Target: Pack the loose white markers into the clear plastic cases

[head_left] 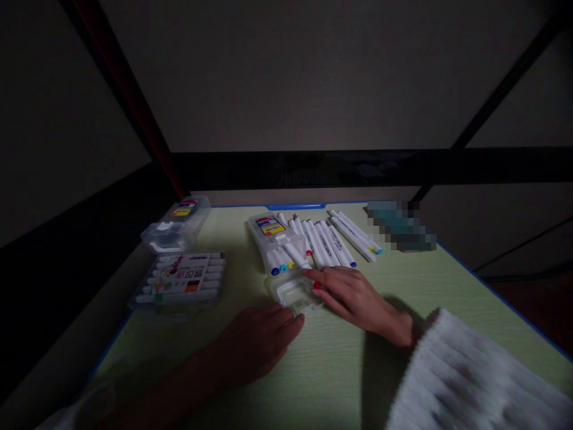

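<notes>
Right hand (353,292): fingers closed on red-ended marker (317,285) at case mouth | Left hand (264,343): beside lid (293,291) of open case (271,230), grip undeterminable in dim light | Case: mid-worktop (447,310), toward far edge | Loose markers (329,245): right of case

Counter (430,280): pale green top, blue edging. Far left: clear plastic case (194,224), label in blue, red and yellow. Just nearer: flat clear pack (181,278) of white pens, printed label facing up. Far right: pixelated teal-and-brown object (398,226), identity unreadable. Beyond: dim grey wall (304,77), black horizontal band (304,170), dark red post (129,83) at left.
</notes>
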Action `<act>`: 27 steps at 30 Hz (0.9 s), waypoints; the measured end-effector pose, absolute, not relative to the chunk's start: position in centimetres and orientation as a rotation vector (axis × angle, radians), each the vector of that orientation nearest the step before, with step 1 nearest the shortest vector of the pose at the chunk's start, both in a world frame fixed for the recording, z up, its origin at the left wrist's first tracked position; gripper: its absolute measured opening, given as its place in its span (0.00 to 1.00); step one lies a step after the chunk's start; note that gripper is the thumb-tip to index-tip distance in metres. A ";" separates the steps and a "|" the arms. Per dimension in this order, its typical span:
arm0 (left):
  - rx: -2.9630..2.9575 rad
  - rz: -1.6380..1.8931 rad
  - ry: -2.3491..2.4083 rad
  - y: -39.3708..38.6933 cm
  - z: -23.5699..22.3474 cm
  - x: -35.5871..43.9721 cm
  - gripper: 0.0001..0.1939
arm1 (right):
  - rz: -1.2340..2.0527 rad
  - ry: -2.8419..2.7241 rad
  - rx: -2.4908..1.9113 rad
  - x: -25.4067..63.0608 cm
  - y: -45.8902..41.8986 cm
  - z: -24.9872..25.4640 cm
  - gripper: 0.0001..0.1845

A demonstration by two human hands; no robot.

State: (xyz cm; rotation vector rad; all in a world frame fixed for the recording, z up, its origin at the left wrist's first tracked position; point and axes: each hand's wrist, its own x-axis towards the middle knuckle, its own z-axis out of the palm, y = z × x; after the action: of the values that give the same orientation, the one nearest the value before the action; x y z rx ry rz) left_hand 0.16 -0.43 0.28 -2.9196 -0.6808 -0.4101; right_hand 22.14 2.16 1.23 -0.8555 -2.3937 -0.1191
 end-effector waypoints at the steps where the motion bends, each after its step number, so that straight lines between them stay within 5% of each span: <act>1: -2.921 -0.403 -0.691 -0.5 0.3 0.2 0.14 | -0.139 -2.386 -0.854 22.2 2.1 1.2 0.17; 27: -2.935 -0.373 -0.698 -0.5 0.3 0.1 0.14 | -0.165 -2.342 -0.773 22.4 2.2 1.1 0.10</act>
State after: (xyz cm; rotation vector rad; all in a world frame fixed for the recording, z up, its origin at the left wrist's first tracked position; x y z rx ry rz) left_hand 0.14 -0.51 0.28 -2.9346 -0.6981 -0.3726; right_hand 22.43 2.24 1.08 -0.7727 -2.3420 -0.1652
